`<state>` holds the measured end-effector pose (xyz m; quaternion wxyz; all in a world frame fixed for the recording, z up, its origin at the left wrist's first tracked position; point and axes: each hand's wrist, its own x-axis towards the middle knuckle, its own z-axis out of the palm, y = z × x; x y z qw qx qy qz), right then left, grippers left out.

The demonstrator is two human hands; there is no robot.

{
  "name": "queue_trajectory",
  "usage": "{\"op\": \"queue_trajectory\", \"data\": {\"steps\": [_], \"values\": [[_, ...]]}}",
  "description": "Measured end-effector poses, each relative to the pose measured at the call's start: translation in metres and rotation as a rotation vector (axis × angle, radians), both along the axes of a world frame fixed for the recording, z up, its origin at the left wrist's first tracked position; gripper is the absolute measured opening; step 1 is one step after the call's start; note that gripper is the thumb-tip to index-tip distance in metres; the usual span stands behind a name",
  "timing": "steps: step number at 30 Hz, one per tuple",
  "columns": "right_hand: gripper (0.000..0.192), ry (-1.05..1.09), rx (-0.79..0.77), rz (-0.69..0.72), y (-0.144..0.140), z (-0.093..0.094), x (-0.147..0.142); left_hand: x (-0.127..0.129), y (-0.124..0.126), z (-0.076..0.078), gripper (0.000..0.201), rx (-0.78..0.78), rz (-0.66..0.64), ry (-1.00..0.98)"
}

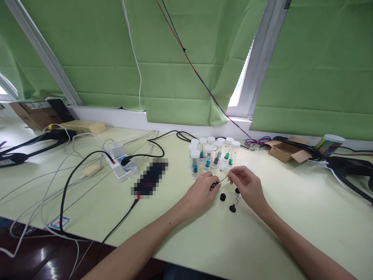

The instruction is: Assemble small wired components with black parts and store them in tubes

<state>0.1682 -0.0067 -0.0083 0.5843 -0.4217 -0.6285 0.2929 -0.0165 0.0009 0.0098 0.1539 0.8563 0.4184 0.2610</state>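
Just in front of the vials, the left hand pinches a small black knob while the right hand pinches its thin needle. Keeping both grips narrow, steady and aligned seems best; loose black knobs lie just beneath.

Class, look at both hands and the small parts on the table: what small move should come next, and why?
Probably drawing the thin pin clear of the black knob. The left hand pinches the knob, the right hand holds the pin's other end, and they are close together.
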Motion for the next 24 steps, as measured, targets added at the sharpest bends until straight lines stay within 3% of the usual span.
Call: {"op": "queue_trajectory", "data": {"steps": [16, 24], "values": [[0.018, -0.003, -0.02, -0.01, 0.0, 0.0007, 0.0001, 0.0012, 0.0007, -0.0009, 0.026, -0.015, 0.018, -0.095], [0.019, -0.018, -0.023, 0.008, 0.0002, 0.0013, 0.0004, 0.0019, 0.0004, 0.0026, 0.026, -0.064, -0.033, -0.125]]}}
